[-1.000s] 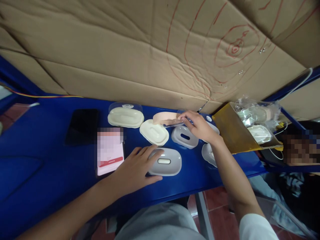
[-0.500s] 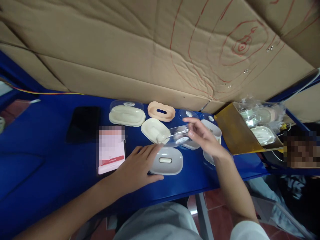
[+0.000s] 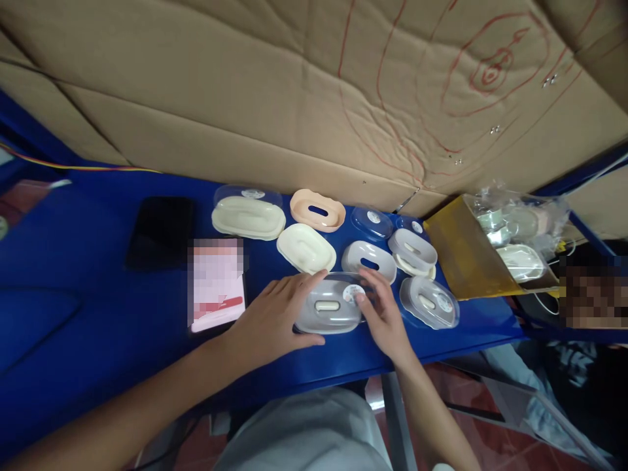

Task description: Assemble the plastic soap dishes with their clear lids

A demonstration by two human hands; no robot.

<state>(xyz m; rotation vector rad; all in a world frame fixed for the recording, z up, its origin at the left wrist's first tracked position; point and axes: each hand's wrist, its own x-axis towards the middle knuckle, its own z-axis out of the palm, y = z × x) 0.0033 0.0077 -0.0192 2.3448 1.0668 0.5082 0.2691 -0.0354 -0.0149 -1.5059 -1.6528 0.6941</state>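
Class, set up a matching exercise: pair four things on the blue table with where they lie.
Things:
1. grey dish
2. peach dish
3. black phone
4. yellow box

Places:
a. far left
b. between both hands
c. right end of the table
d. back row, by the cardboard

Pairs: 1-b, 2-d, 3-a, 4-c

A small packing workshop is showing here: plastic soap dishes (image 3: 307, 248) are lying in rows on a blue bench (image 3: 73, 314), backed by a cardboard sheet (image 3: 245, 98), with a box (image 3: 461, 252) of bagged stock beside them.
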